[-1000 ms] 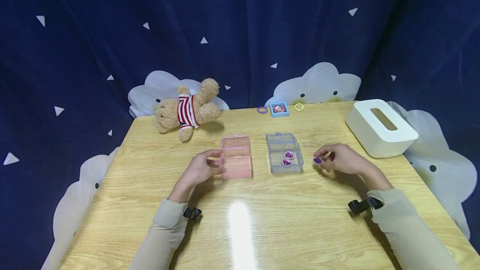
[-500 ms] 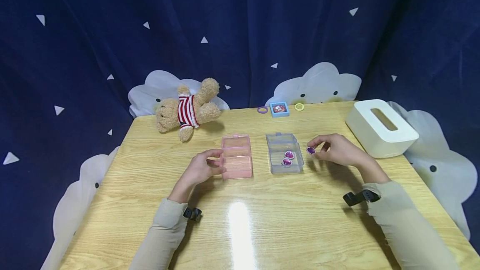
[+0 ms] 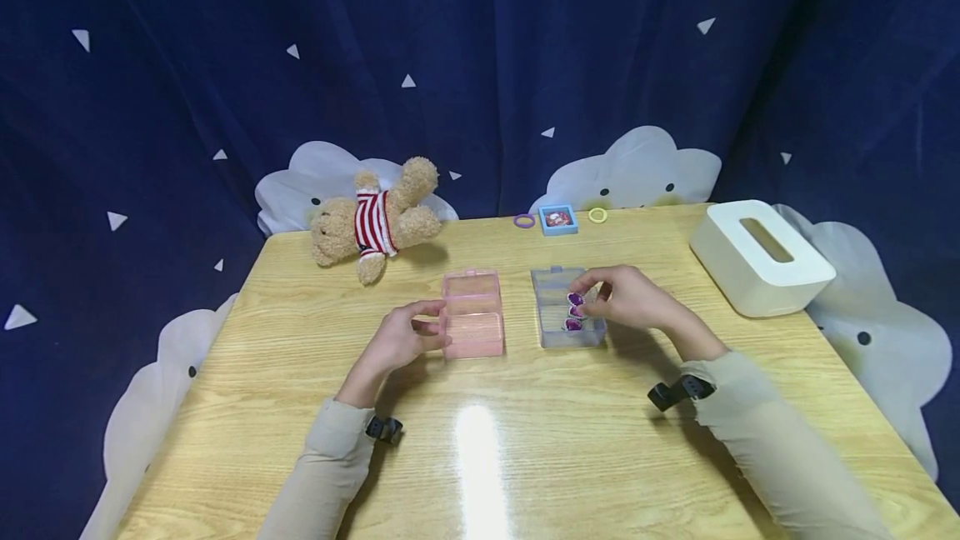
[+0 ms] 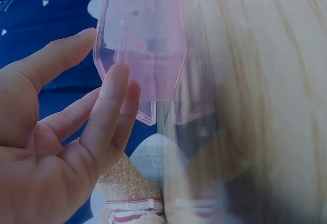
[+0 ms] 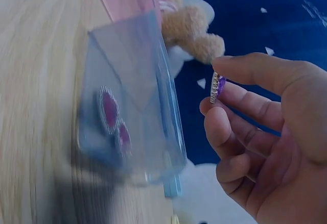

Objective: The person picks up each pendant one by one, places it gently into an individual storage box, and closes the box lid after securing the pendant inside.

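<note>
Between thumb and fingertips my right hand [image 3: 633, 298] pinches a purple gem [image 5: 221, 85] with a silvery beaded rim. It is over the open, see-through blue-grey box [image 3: 555, 338]; in the right wrist view a gap separates it from the box wall. Two more purple gems [image 5: 110, 109] lie inside that box. To the left, my left hand [image 3: 399, 338] is at the side of an open pink see-through box [image 3: 474, 348], its fingers loosely bent. The left wrist view has those fingertips [image 4: 118, 73] right at the pink wall. No gems show in the pink box.
A teddy bear [image 3: 375, 219] in a striped shirt lies at the back left. Along the back edge are a purple ring [image 3: 524, 222], a small blue square frame [image 3: 558, 220] and a yellow ring [image 3: 597, 215]. A white tissue box [image 3: 765, 261] stands at right.
My right hand has moved left with the gem, from the table right of the blue-grey box to above that box. The left hand and pink box have stayed in place.
</note>
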